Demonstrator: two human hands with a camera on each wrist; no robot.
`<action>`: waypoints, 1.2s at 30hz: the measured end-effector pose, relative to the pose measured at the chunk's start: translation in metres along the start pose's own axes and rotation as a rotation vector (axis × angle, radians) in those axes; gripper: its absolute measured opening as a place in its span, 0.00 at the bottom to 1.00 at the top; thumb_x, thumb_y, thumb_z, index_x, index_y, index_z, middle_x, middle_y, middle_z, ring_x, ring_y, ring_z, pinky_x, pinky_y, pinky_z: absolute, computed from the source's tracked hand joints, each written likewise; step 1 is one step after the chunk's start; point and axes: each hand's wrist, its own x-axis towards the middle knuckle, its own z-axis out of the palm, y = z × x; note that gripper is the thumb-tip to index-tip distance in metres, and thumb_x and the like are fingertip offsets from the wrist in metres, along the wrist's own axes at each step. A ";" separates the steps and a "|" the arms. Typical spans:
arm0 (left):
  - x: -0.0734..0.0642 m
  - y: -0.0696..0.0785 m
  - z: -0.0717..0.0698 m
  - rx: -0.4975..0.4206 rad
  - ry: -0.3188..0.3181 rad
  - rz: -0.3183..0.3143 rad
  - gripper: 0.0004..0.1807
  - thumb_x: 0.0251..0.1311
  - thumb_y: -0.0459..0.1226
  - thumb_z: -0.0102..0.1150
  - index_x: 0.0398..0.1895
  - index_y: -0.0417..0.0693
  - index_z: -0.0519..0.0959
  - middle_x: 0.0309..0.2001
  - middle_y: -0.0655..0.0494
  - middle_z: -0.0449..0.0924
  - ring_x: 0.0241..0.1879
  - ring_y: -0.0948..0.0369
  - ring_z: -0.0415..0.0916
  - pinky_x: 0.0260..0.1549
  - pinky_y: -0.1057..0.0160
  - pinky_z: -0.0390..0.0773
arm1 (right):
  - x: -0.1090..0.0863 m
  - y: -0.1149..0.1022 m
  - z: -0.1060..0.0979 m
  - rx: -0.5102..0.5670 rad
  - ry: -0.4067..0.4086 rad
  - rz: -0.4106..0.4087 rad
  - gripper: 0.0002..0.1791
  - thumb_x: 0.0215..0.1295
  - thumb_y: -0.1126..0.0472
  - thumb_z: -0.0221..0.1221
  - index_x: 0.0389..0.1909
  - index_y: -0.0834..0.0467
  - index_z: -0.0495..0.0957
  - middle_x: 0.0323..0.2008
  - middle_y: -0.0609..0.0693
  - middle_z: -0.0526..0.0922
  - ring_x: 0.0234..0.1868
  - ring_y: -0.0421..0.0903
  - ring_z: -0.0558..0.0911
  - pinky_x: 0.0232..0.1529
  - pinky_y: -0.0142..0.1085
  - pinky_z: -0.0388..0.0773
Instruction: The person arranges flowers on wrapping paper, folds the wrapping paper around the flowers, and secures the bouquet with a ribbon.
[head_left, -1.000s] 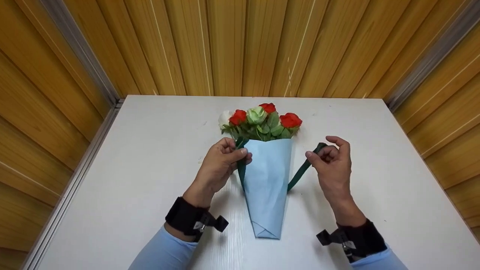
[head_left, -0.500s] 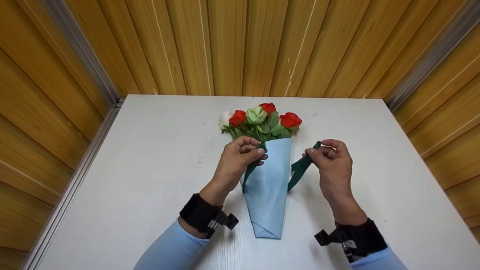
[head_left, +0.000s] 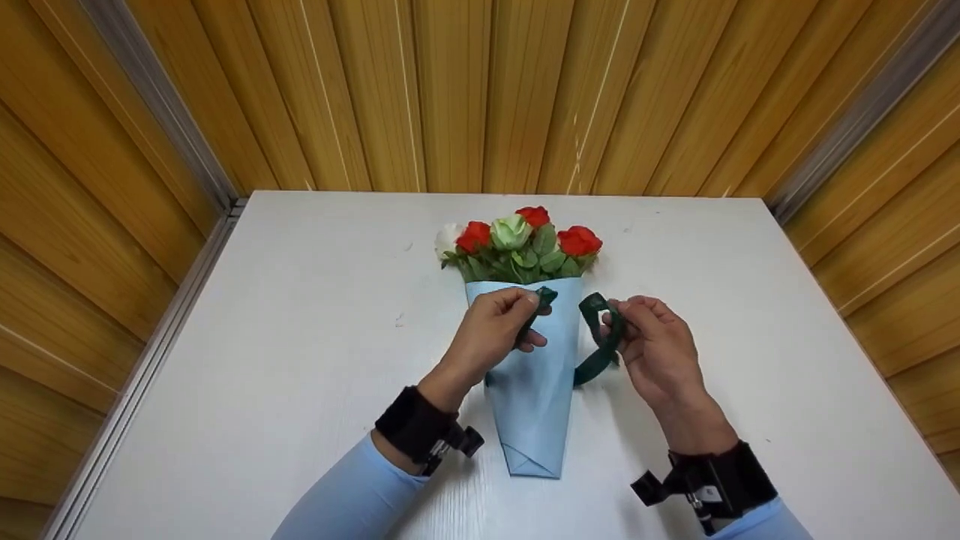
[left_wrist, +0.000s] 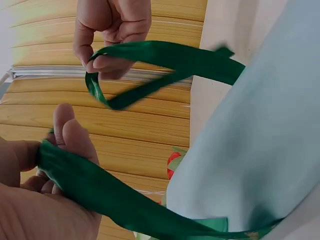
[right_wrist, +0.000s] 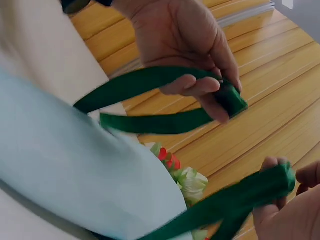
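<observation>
A bouquet of red, white and pale green roses (head_left: 511, 232) lies on the table in light blue wrapping paper (head_left: 534, 420). A dark green ribbon (head_left: 592, 369) comes out from both sides of the wrap. Over the paper's upper part, my left hand (head_left: 489, 334) pinches one length of ribbon (left_wrist: 95, 185) between thumb and fingers. To the right of the bouquet, my right hand (head_left: 664, 349) pinches the other length, which bends into a loop, as the left wrist view also shows. In the right wrist view the left-hand ribbon (right_wrist: 157, 124) doubles back past the fingers.
The white table (head_left: 315, 360) is bounded by a wood-patterned wall (head_left: 450, 90) at the back and similar panels at both sides. Metal edge strips (head_left: 169, 97) run along the corners. Each wrist wears a black strap (head_left: 416, 427) with a small camera.
My left hand has moved right, from the bouquet's left edge to over the paper, bringing its ribbon along. In my right hand the ribbon has gone from a straight slant to a loop.
</observation>
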 end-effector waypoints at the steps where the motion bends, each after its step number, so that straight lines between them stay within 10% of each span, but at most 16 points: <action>1: 0.000 0.000 0.001 0.013 -0.006 0.008 0.15 0.80 0.38 0.53 0.60 0.43 0.84 0.49 0.50 0.89 0.30 0.60 0.88 0.35 0.65 0.86 | 0.000 0.000 0.000 0.012 -0.005 0.019 0.03 0.79 0.70 0.55 0.48 0.62 0.73 0.42 0.53 0.87 0.38 0.44 0.87 0.49 0.35 0.86; 12: 0.003 -0.002 0.016 0.402 -0.164 0.099 0.40 0.76 0.26 0.52 0.84 0.68 0.58 0.72 0.48 0.76 0.32 0.48 0.88 0.36 0.66 0.84 | -0.008 -0.007 0.005 0.162 0.019 0.088 0.17 0.75 0.77 0.53 0.57 0.60 0.63 0.61 0.55 0.65 0.56 0.49 0.81 0.59 0.35 0.82; 20: 0.012 -0.015 0.018 0.649 -0.067 0.024 0.33 0.71 0.29 0.62 0.78 0.52 0.69 0.49 0.55 0.90 0.30 0.65 0.84 0.33 0.67 0.80 | -0.011 -0.006 0.007 0.184 0.002 0.107 0.17 0.75 0.76 0.53 0.61 0.64 0.66 0.63 0.56 0.67 0.48 0.47 0.86 0.63 0.39 0.81; 25: 0.014 -0.018 0.015 0.816 -0.014 0.012 0.17 0.70 0.35 0.67 0.60 0.43 0.83 0.40 0.54 0.89 0.33 0.64 0.80 0.34 0.66 0.81 | -0.014 -0.008 0.007 0.149 -0.042 0.130 0.21 0.74 0.77 0.55 0.64 0.63 0.67 0.68 0.57 0.66 0.60 0.50 0.82 0.63 0.38 0.80; 30: 0.014 -0.019 0.016 0.843 0.021 0.085 0.06 0.72 0.40 0.66 0.38 0.49 0.87 0.34 0.59 0.85 0.33 0.63 0.76 0.34 0.66 0.75 | -0.018 -0.012 0.011 0.170 -0.067 0.015 0.18 0.74 0.77 0.55 0.62 0.63 0.71 0.61 0.57 0.73 0.59 0.51 0.82 0.63 0.40 0.81; 36: 0.017 -0.018 0.028 0.808 0.073 0.170 0.04 0.73 0.42 0.65 0.42 0.52 0.82 0.34 0.59 0.82 0.34 0.63 0.75 0.32 0.67 0.76 | -0.021 -0.014 0.028 0.152 -0.143 -0.279 0.19 0.72 0.81 0.55 0.58 0.63 0.73 0.43 0.56 0.80 0.46 0.48 0.86 0.60 0.42 0.83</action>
